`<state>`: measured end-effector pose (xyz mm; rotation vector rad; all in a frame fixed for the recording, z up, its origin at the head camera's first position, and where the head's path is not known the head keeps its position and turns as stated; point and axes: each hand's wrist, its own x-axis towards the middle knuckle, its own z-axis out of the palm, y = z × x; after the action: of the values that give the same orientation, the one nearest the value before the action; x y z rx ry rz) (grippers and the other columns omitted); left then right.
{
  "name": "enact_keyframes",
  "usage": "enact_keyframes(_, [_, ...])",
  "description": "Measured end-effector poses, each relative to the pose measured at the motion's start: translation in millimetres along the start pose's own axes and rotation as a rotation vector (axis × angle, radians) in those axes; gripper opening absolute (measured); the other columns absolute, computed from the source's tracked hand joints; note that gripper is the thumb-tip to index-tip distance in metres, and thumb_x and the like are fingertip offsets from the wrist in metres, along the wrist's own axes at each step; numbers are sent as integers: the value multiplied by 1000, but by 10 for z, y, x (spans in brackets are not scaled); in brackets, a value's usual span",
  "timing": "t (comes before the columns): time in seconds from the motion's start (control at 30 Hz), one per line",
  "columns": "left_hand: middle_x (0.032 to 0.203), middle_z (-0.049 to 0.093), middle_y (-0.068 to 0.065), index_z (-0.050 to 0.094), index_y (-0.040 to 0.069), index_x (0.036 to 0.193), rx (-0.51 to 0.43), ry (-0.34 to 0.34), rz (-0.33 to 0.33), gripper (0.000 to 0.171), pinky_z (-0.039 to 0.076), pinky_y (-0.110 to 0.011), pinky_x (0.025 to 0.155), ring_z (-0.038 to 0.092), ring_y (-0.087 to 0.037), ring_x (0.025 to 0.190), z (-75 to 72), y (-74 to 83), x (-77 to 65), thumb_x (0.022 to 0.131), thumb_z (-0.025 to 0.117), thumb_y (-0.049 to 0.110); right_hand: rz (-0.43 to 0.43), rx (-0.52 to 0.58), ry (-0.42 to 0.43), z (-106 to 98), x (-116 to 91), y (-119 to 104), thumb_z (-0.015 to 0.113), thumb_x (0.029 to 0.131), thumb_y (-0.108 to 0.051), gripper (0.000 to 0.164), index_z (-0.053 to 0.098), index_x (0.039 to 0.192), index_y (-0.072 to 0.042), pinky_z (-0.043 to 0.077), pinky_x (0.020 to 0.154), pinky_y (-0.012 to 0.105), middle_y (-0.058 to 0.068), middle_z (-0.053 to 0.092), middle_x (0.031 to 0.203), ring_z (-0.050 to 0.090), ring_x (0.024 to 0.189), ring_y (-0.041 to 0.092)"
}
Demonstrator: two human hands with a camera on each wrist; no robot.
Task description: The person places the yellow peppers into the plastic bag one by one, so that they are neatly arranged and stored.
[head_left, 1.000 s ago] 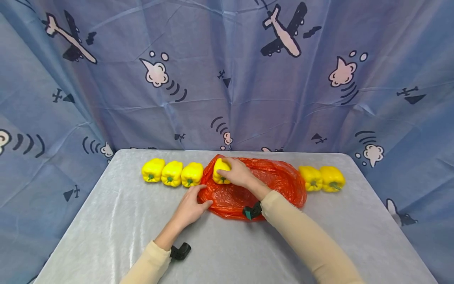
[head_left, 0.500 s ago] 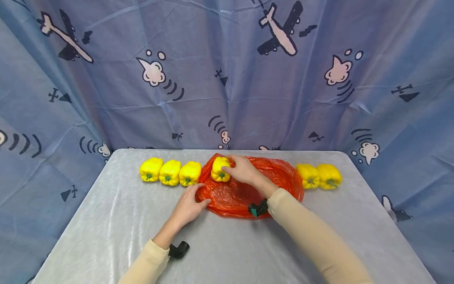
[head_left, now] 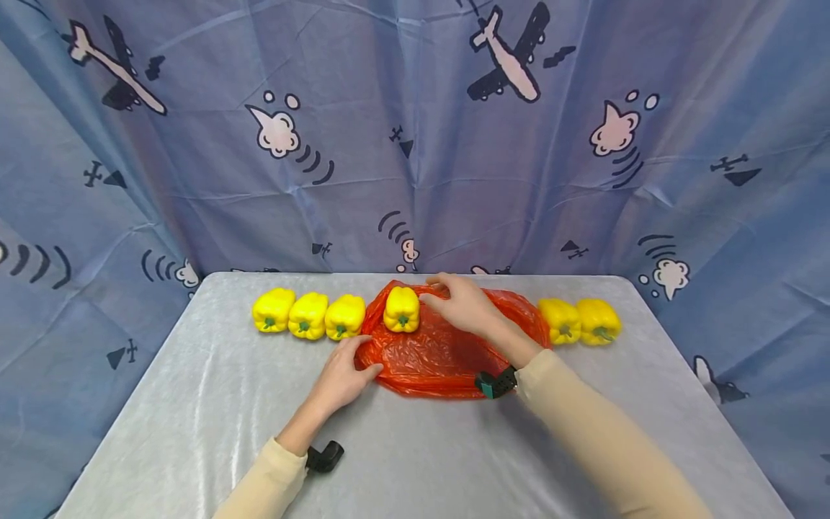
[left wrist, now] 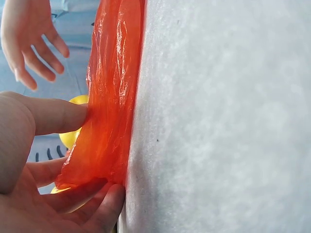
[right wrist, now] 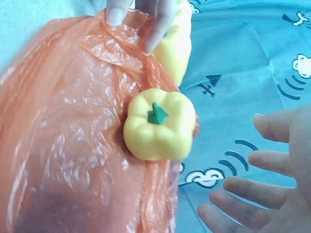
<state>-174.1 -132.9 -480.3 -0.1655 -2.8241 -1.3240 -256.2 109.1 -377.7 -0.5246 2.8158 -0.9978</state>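
A red plastic bag [head_left: 428,360] lies with its mouth spread on the table. One yellow bell pepper [head_left: 402,310] sits upright at the bag's left end, stem toward the near side; in the right wrist view the same pepper [right wrist: 159,125] stands apart from any hand. My left hand [head_left: 340,375] holds the bag's left edge, thumb and fingers curved about the film, as the left wrist view shows for the bag [left wrist: 109,97]. My right hand [head_left: 467,306] is just right of the pepper, over the bag, its fingers spread and holding nothing.
Several more yellow bell peppers line the back: a row left of the bag, ending with a pepper [head_left: 346,317] close to its edge, and two at right, including a pepper [head_left: 598,321] farthest out. A grey-white cloth covers the table [head_left: 415,461]; a blue patterned curtain [head_left: 415,144] hangs behind.
My right hand has let go of the yellow bell pepper and moved right, leaving the pepper standing at the bag's left end. My left hand keeps its place at the bag's edge.
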Motion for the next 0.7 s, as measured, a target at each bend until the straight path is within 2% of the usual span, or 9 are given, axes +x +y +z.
enact_keyframes(0.3, [141, 54, -20, 56, 1, 139, 1, 4, 3, 56, 37, -54, 112, 48, -38, 134, 14, -8, 9, 90, 76, 19, 21, -46, 69, -191, -159, 134, 63, 101, -38, 44, 64, 133, -8, 50, 98, 49, 12, 63, 124, 58, 114, 31])
enact_keyframes(0.43, [140, 54, -21, 56, 1, 138, 2, 6, 8, 56, 37, -54, 112, 48, -38, 133, 11, -4, 5, 89, 76, 19, 17, -47, 92, -275, -218, 224, 63, 101, -37, 42, 65, 130, -6, 51, 99, 51, 14, 64, 127, 61, 116, 33])
enact_keyframes(0.57, [140, 53, -21, 56, 1, 138, 2, 5, 10, 56, 37, -55, 112, 48, -39, 134, 4, 1, -2, 89, 76, 19, -15, -47, 128, -346, -275, 352, 62, 102, -36, 42, 66, 128, -4, 51, 98, 52, 16, 59, 140, 61, 115, 35])
enact_keyframes(0.7, [141, 53, -22, 56, 0, 138, 3, 3, 9, 56, 37, -55, 112, 47, -39, 134, 1, -2, -6, 90, 76, 19, -48, -55, 166, -413, -341, 499, 61, 102, -36, 44, 66, 128, -1, 52, 95, 51, 18, 62, 134, 63, 109, 35])
